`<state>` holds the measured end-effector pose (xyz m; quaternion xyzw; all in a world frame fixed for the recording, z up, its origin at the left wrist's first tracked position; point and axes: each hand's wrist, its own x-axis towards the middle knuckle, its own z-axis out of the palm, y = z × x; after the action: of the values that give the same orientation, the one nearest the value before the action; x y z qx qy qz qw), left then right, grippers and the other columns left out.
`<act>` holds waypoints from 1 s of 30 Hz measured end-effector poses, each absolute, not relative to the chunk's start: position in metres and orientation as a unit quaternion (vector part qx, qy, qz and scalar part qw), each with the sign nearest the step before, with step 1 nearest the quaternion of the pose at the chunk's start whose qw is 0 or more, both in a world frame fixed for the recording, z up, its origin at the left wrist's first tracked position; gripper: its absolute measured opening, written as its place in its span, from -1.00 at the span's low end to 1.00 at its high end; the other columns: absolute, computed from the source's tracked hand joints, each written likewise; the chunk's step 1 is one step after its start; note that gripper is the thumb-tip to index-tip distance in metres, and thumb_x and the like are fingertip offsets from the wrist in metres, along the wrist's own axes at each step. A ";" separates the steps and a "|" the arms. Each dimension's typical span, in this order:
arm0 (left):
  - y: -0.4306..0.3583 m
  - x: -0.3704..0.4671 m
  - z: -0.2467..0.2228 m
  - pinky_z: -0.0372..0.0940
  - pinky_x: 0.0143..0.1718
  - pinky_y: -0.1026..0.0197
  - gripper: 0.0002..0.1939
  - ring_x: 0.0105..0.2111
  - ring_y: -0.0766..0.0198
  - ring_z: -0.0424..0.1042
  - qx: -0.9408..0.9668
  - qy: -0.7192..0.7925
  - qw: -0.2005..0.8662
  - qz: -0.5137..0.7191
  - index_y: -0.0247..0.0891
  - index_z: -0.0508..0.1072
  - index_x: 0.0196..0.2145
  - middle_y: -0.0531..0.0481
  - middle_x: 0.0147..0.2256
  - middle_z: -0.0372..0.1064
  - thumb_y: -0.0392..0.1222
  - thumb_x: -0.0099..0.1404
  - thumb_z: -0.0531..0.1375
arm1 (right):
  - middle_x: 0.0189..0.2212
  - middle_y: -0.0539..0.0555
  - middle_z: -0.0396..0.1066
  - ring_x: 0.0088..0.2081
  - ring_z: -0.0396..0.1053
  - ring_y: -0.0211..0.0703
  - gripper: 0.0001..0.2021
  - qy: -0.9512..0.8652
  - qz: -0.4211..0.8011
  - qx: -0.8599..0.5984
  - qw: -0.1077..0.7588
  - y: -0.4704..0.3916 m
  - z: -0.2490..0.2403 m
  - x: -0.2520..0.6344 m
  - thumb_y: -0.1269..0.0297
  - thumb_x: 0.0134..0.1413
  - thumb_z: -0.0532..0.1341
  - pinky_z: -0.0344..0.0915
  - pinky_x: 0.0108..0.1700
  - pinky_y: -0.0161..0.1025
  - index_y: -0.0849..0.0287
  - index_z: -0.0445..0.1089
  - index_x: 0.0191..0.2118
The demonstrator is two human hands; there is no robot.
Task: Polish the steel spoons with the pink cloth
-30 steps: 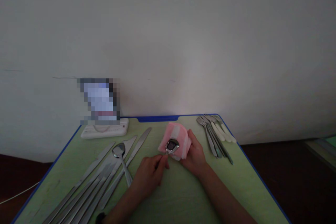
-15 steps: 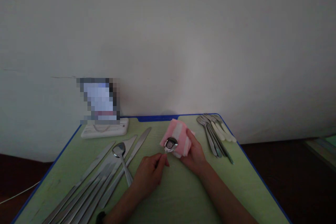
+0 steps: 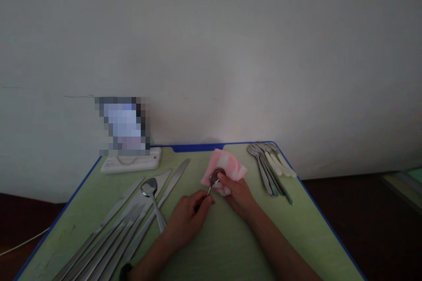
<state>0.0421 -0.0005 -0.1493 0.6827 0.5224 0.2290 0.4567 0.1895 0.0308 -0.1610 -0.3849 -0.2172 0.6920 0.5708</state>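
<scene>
My left hand [image 3: 194,213] is closed around the handle of a shiny metal spoon [image 3: 215,174], whose bowl points away from me. A pink and white striped cloth [image 3: 224,160] lies under the spoon's bowl, held in my right hand [image 3: 240,193]. My right thumb presses onto the bowl from above, while the other fingers are mostly hidden beneath the cloth. Left of my left hand, another spoon [image 3: 150,188] rests across several table knives [image 3: 115,224] on the green table.
Several spoons and forks [image 3: 267,167], some with cream handles, lie in a group at the far right. At the back left, a blurred-out screen [image 3: 123,123] stands on a white flat device [image 3: 132,161]. The blue-edged table [image 3: 184,167] meets a plain wall [image 3: 211,52].
My right thumb has moved left from the cloth's edge onto the spoon's bowl. The cloth has shifted and spread a little to the right. My left hand keeps its hold.
</scene>
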 end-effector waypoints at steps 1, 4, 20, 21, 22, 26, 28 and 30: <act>-0.001 0.042 -0.149 0.03 -0.59 0.34 -0.62 -0.64 0.34 0.21 0.690 0.516 0.455 0.225 -0.27 0.43 -0.41 0.11 -0.66 0.24 -0.02 0.29 -0.08 | -0.47 -0.01 0.47 -0.42 0.38 -0.25 -0.75 -0.203 0.680 -0.386 0.590 0.032 -0.161 0.189 0.39 -0.27 0.37 0.32 -0.35 -0.30 0.21 0.42 -0.34; -0.001 0.042 -0.149 0.03 -0.55 0.33 -0.60 -0.59 0.31 0.27 0.704 0.514 0.444 0.209 -0.26 0.45 -0.37 0.07 -0.60 0.32 -0.03 0.30 -0.10 | -0.45 -0.04 0.47 -0.40 0.38 -0.28 -0.78 -0.156 0.648 -0.380 0.642 0.037 -0.162 0.189 0.41 -0.27 0.37 0.32 -0.35 -0.33 0.18 0.43 -0.37; -0.004 0.042 -0.150 -0.01 -0.53 0.31 -0.56 -0.59 0.31 0.22 0.700 0.526 0.431 0.217 -0.26 0.41 -0.43 0.10 -0.65 0.18 -0.03 0.33 -0.15 | -0.46 -0.01 0.46 -0.47 0.39 -0.26 -0.70 -0.191 0.728 -0.375 0.541 0.033 -0.157 0.195 0.38 -0.28 0.38 0.31 -0.41 -0.31 0.23 0.39 -0.31; -0.003 0.042 -0.150 -0.01 -0.52 0.31 -0.56 -0.58 0.30 0.23 0.700 0.527 0.430 0.218 -0.26 0.42 -0.43 0.09 -0.64 0.21 -0.03 0.33 -0.15 | -0.46 -0.01 0.46 -0.46 0.39 -0.26 -0.70 -0.186 0.720 -0.377 0.553 0.033 -0.158 0.195 0.40 -0.30 0.38 0.31 -0.40 -0.32 0.22 0.39 -0.31; -0.003 0.042 -0.150 0.00 -0.52 0.31 -0.57 -0.56 0.30 0.25 0.700 0.529 0.429 0.216 -0.25 0.42 -0.42 0.08 -0.62 0.25 -0.03 0.33 -0.15 | -0.46 -0.02 0.46 -0.45 0.38 -0.26 -0.70 -0.182 0.709 -0.378 0.566 0.034 -0.159 0.195 0.41 -0.31 0.39 0.31 -0.39 -0.32 0.22 0.39 -0.32; -0.001 0.043 -0.148 0.04 -0.49 0.30 -0.58 -0.52 0.27 0.30 0.699 0.539 0.422 0.208 -0.24 0.44 -0.38 0.05 -0.55 0.35 -0.04 0.33 -0.15 | -0.53 -0.06 0.43 -0.48 0.35 -0.30 -0.74 -0.163 0.677 -0.372 0.614 0.038 -0.163 0.194 0.45 -0.32 0.39 0.30 -0.40 -0.34 0.19 0.39 -0.38; 0.000 0.043 -0.148 0.06 -0.47 0.30 -0.58 -0.51 0.26 0.32 0.701 0.539 0.416 0.211 -0.24 0.44 -0.37 0.03 -0.53 0.37 -0.05 0.32 -0.14 | -0.52 -0.06 0.43 -0.47 0.35 -0.29 -0.75 -0.149 0.667 -0.368 0.630 0.039 -0.164 0.194 0.45 -0.30 0.38 0.31 -0.38 -0.32 0.17 0.39 -0.38; 0.000 0.043 -0.148 0.08 -0.45 0.29 -0.58 -0.50 0.26 0.33 0.702 0.538 0.413 0.216 -0.24 0.45 -0.35 0.03 -0.51 0.39 -0.05 0.32 -0.14 | -0.49 -0.05 0.45 -0.43 0.37 -0.26 -0.78 -0.142 0.657 -0.368 0.642 0.039 -0.165 0.194 0.44 -0.27 0.37 0.33 -0.33 -0.29 0.17 0.40 -0.39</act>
<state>0.0428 0.0000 -0.1484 0.7024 0.5380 0.2162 0.4130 0.1941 0.0394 -0.1646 -0.3677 -0.1416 0.6573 0.6424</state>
